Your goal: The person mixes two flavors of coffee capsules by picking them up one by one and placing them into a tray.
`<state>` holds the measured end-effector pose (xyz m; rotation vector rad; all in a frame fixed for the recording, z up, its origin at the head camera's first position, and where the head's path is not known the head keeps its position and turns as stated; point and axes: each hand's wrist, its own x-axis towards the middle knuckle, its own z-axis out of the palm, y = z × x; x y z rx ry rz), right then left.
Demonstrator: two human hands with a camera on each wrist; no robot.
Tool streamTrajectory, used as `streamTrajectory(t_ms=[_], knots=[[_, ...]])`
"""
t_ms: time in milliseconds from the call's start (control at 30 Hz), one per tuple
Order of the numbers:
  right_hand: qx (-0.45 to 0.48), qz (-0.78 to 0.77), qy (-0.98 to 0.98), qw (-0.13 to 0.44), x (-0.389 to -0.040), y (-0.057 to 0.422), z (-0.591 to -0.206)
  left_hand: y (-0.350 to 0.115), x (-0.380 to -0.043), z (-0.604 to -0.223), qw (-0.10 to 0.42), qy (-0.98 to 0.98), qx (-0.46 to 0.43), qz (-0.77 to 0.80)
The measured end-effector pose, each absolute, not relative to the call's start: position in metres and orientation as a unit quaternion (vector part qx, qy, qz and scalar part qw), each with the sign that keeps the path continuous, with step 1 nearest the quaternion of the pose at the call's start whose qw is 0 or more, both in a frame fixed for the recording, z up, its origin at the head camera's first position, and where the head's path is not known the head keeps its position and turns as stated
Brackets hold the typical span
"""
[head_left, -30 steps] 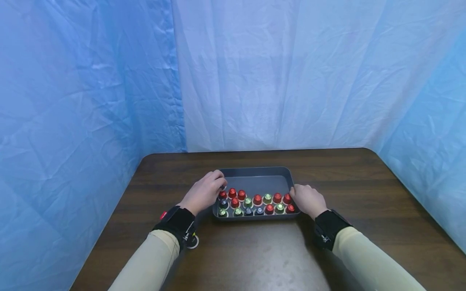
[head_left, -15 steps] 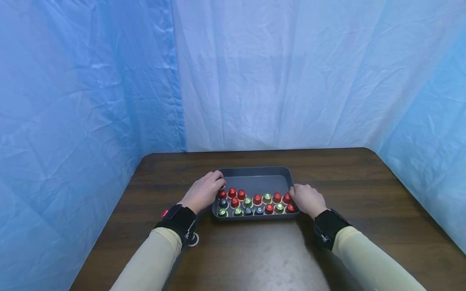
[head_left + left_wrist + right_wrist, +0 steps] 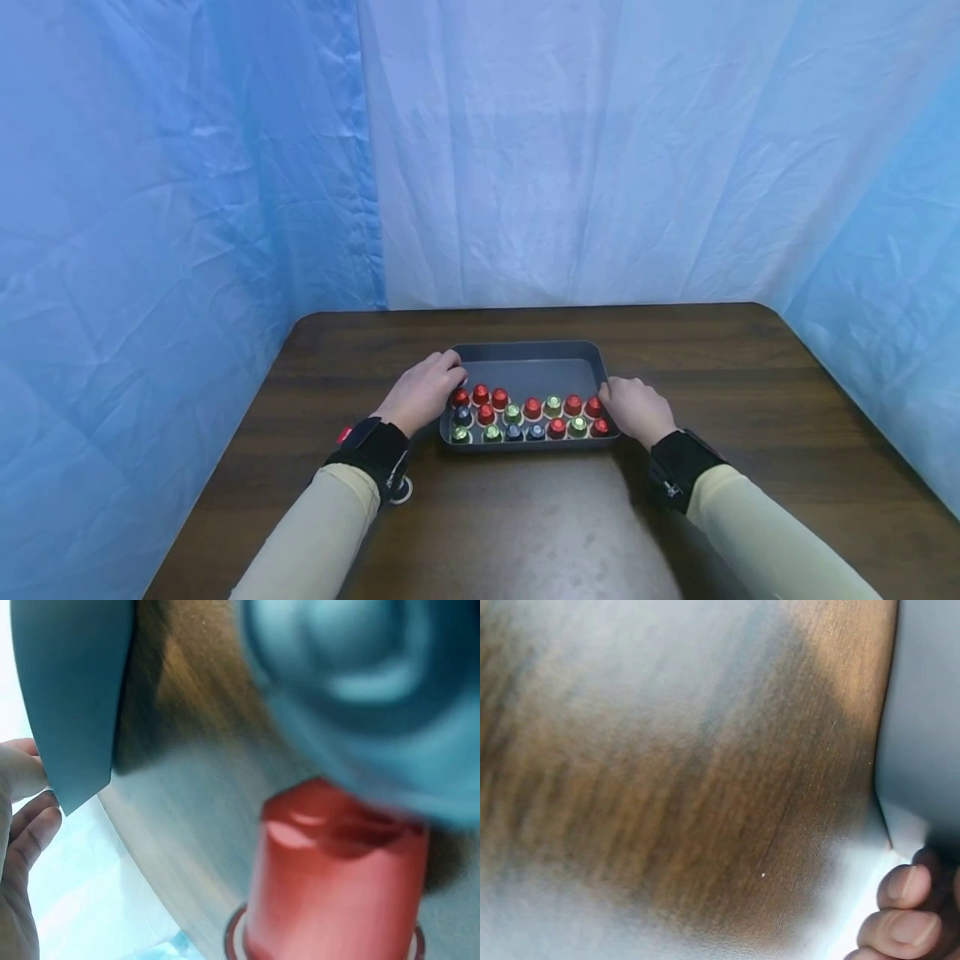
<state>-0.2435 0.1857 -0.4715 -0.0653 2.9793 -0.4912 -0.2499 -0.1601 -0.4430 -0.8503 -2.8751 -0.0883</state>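
On the table lies a dark grey oblong baking tray (image 3: 532, 372) holding several coffee capsules, mostly in rows along its near half: red capsules (image 3: 532, 407), green capsules (image 3: 512, 413) and dark blue capsules (image 3: 536, 432). My left hand (image 3: 423, 393) grips the tray's left wall, with the fingers bent over the rim; in the left wrist view its fingertips (image 3: 34, 825) touch the wall's end. The right wall is held by my right hand (image 3: 637, 408), whose curled fingers (image 3: 900, 930) show at the tray's edge in the right wrist view.
A brown wooden table (image 3: 525, 517) carries the tray, with blue curtains (image 3: 555, 158) behind and at both sides. Near the left wrist camera are a red, rimmed, capsule-like thing (image 3: 337, 892) and a blurred blue-grey round thing (image 3: 375, 727); their support cannot be seen.
My left wrist has shifted slightly forward and to the right. Both hands keep their hold on the tray, and the capsules keep their arrangement.
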Motion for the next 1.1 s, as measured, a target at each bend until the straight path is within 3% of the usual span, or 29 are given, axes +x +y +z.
streamTrajectory(t_ms=[233,733,1100], knots=[[-0.023,-0.162,0.985,0.059,-0.243,0.187,-0.469,-0.159,-0.250,-0.442,0.068,-0.954,-0.291,0.031],[-0.018,-0.165,0.984,0.068,-0.241,0.187,-0.471,-0.162,-0.237,-0.434,0.057,-0.959,-0.278,-0.003],[-0.019,-0.160,0.985,0.070,-0.243,0.185,-0.469,-0.171,-0.224,-0.416,0.021,-0.965,-0.256,-0.045]])
